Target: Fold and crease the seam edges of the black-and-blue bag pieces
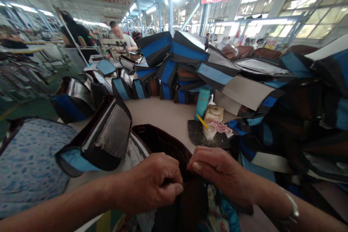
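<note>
A dark brown bag piece stands open before me, its hollow inside facing up and pale lining at its left side. My left hand is closed over its near side, thumb pressed to the curled fingers; whatever lies in that pinch is hidden. At the bag's right rim my right hand has its fingers and thumb drawn together on the dark edge. A metal bracelet circles the right wrist. Left of the bag, another unfinished bag with a grey panel and light-blue side lies tilted.
A teal bottle and a white cup with a yellow-handled tool stand on the table. Stacked blue-and-black bag pieces line its back and right. Patterned fabric lies left. Co-workers are farther back.
</note>
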Demonstrator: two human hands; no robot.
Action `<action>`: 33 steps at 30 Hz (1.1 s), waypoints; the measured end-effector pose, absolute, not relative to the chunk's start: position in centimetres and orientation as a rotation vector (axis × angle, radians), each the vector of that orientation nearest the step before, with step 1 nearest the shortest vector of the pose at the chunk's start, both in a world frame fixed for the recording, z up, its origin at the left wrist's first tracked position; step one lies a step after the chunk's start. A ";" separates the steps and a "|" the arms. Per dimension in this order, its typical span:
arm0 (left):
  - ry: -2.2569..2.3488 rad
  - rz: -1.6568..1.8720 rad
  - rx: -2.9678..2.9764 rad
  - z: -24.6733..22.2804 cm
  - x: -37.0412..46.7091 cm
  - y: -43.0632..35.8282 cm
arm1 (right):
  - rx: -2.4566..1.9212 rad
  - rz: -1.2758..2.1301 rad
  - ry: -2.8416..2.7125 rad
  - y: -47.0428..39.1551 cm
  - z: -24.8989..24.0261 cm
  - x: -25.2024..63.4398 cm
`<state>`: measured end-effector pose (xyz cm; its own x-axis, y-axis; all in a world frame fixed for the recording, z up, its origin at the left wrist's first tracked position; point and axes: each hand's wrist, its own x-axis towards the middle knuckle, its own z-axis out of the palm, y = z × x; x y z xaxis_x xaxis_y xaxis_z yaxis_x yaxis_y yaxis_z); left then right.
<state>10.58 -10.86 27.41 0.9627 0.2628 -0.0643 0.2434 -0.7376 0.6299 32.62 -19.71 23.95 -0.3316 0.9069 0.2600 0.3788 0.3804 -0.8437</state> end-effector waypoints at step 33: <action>0.750 0.052 2.112 32.6 4.7 -11.2 | -0.763 1.212 -1.947 -14.9 26.8 27.0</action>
